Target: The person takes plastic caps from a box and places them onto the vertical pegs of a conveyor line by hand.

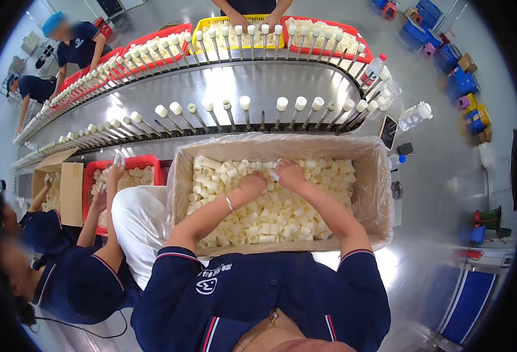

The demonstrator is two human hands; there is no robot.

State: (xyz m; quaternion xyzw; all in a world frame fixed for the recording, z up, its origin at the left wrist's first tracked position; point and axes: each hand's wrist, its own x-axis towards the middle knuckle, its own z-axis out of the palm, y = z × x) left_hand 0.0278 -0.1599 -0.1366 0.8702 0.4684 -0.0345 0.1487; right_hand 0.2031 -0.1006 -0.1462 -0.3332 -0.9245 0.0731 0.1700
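A big cardboard box (369,176) lined with clear plastic stands before me, filled with short cream-white hollow tubes (264,223). Both my hands are inside it, close together at its middle, touching the heap. My left hand (252,185), with a bracelet on its wrist, has its fingers curled in; what they hold is hidden. My right hand (289,175) pinches a short white tube (274,175) between thumb and fingers, beside the left fingertips. More tubes lie around and under both hands.
Beyond the box runs a looped metal conveyor (211,88) with upright rods, most capped by white tubes. Red baskets (157,170) and a yellow basket (197,29) of tubes border it. Co-workers sit close at my left and across. Bottles (416,116) and a phone (388,132) lie right.
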